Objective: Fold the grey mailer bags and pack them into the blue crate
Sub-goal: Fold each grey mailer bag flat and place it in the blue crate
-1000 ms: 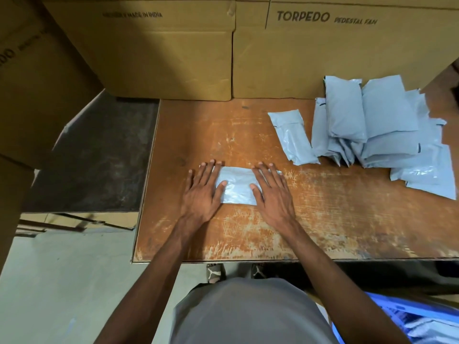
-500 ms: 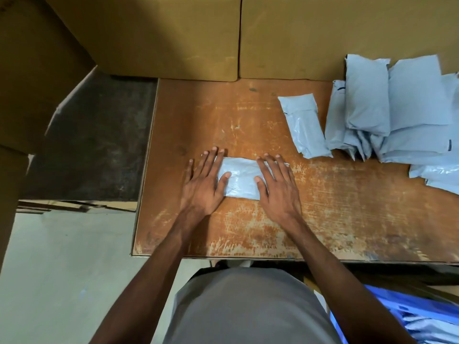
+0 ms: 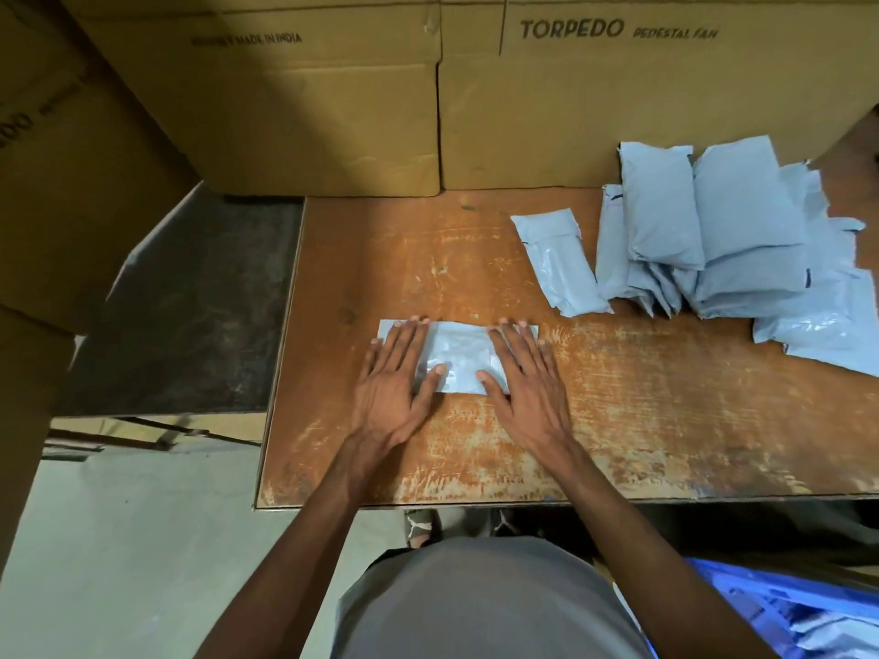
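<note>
- Since a second ago both hands have slid apart along the folded mailer bag (image 3: 459,356), so more grey plastic shows between them and its left corner now peeks past the left fingertips.
- Left hand (image 3: 397,380) lies flat, fingers straight and spread, palm on the table, pressing the bag's left end; nothing is pinched.
- Right hand (image 3: 523,380) mirrors it on the right end, fingers straight, thumb on the bag's near edge.
- Flat pressure from both ends probably serves to squeeze out air and set the crease.
- Bag sits on the worn wooden table (image 3: 642,420), near its front-left part.
- Well apart, at the right rear, the pile of mailer bags (image 3: 742,240) waits beside one separate folded bag (image 3: 556,259).
- Blue crate (image 3: 780,611) sits low at the person's right, some bags inside, handy for a drop.
</note>
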